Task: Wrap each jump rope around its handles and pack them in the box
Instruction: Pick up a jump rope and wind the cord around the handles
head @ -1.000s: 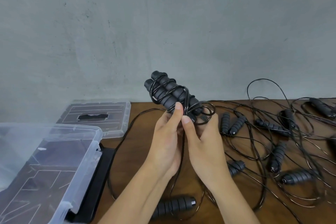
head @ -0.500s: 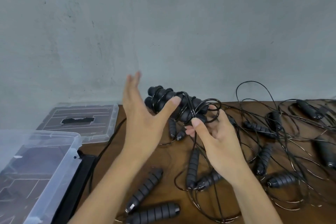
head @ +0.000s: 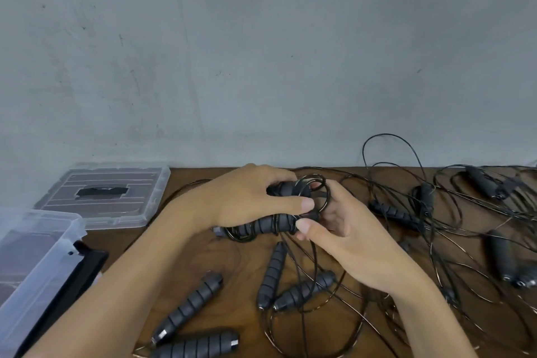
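Dark grey handles point(head: 270, 224), seemingly black cords point(head: 389, 200)

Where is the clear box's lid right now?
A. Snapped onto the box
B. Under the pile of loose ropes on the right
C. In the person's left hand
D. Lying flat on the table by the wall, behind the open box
D: the clear lid lies flat on the table against the wall, beyond the open box, while the left hand grips the wrapped jump rope.
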Demonstrator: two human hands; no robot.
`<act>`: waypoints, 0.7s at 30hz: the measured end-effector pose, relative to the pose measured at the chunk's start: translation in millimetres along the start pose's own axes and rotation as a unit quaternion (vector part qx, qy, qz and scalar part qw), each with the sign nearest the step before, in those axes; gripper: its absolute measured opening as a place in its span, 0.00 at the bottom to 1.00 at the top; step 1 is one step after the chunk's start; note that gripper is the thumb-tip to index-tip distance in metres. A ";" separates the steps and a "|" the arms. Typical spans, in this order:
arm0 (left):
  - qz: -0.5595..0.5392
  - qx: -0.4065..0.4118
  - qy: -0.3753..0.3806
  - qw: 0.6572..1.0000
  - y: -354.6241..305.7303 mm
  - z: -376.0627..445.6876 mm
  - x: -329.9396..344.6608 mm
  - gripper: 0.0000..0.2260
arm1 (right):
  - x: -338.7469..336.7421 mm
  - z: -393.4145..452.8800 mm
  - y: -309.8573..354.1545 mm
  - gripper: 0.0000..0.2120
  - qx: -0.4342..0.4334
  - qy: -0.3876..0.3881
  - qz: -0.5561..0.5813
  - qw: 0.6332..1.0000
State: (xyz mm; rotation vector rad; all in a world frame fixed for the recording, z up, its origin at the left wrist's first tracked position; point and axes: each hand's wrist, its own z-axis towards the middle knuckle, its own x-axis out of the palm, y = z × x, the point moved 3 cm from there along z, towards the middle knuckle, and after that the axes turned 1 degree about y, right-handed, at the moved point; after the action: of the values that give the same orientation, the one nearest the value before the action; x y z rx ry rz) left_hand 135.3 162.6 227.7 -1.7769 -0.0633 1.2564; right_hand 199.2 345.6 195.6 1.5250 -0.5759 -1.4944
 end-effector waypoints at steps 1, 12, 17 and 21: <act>-0.006 0.007 -0.013 1.000 -2.1 3.2 5.5 0.15 | -5.0 -1.7 -2.4 0.20 -0.005 0.004 0.001 1.000; -0.100 -0.012 -0.182 0.978 -18.3 29.5 49.3 0.14 | -41.7 -11.7 -34.5 0.18 0.006 -0.047 -0.007 0.999; -0.182 -0.013 -0.172 0.968 -22.8 32.4 68.5 0.19 | -60.5 -13.8 -45.9 0.13 -0.013 -0.013 0.055 0.998; -0.235 -0.007 -0.144 0.961 -29.9 30.7 81.5 0.19 | -72.0 -15.3 -57.0 0.15 -0.023 0.023 0.154 0.988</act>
State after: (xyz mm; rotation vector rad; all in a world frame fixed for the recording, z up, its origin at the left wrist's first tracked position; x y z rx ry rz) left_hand 163.7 241.1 188.8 -1.4603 -0.6255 1.1467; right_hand 187.6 437.3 184.6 1.3618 -0.7103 -1.2242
